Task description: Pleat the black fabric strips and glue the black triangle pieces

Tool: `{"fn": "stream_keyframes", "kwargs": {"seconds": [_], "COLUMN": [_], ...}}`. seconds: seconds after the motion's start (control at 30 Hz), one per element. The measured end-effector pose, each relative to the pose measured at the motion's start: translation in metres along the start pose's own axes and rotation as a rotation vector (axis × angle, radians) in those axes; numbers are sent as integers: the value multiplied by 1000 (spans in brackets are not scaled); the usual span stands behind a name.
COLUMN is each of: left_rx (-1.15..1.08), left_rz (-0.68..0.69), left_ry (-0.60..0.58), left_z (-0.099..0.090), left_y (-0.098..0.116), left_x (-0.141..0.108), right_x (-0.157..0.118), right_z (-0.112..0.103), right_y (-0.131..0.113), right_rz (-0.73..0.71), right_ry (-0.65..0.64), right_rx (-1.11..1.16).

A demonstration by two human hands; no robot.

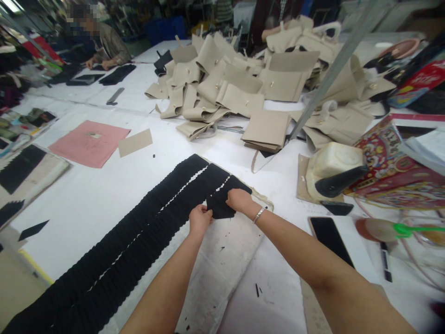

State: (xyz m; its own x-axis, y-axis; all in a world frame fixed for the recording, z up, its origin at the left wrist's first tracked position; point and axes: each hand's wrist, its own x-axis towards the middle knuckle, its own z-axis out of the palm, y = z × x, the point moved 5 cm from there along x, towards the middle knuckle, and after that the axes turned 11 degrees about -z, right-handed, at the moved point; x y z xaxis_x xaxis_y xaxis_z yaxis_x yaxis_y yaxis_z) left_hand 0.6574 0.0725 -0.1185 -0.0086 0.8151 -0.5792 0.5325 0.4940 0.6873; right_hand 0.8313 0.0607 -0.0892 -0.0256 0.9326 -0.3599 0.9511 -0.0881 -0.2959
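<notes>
My left hand point(200, 220) pinches the left edge of a small black piece of material point(219, 207), thumb and fingers closed on it. At the piece's upper right, my right hand point(239, 201) has its fingers curled onto it; a silver bracelet circles that wrist. The piece lies at the far right end of long rows of overlapping black pieces point(139, 232). These rows run diagonally from the lower left over a pale, stained board point(222, 260). Little black scraps are scattered on the board.
Beige bag parts point(222, 83) are heaped behind, beside a slanted metal pole point(330, 69). At right stand a glue container point(337, 167), a phone point(330, 236) and a patterned red box point(399, 171). A pink sheet point(90, 143) lies left. Another person point(104, 44) works at the far left.
</notes>
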Motion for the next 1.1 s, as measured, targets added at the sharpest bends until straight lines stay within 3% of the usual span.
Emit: {"fn": "stream_keyframes", "kwargs": {"seconds": [0.37, 0.5, 0.73, 0.93, 1.1], "left_rx": [59, 92, 72, 9, 3], "left_rz": [16, 31, 41, -63, -82], "left_ry": [9, 13, -2, -113, -100], "left_z": [0, -1, -4, -3, -1], "left_y": [0, 1, -1, -10, -9], "left_x": [2, 3, 1, -1, -1], "right_x": [-2, -8, -13, -10, -10], "right_z": [-8, -16, -7, -6, -6], "right_y": [-3, -11, -18, -17, -17], "right_rz": [-5, -74, -88, -76, -73], "right_ry": [4, 27, -4, -6, -6], "right_rx": [-21, -24, -17, -2, -1]}}
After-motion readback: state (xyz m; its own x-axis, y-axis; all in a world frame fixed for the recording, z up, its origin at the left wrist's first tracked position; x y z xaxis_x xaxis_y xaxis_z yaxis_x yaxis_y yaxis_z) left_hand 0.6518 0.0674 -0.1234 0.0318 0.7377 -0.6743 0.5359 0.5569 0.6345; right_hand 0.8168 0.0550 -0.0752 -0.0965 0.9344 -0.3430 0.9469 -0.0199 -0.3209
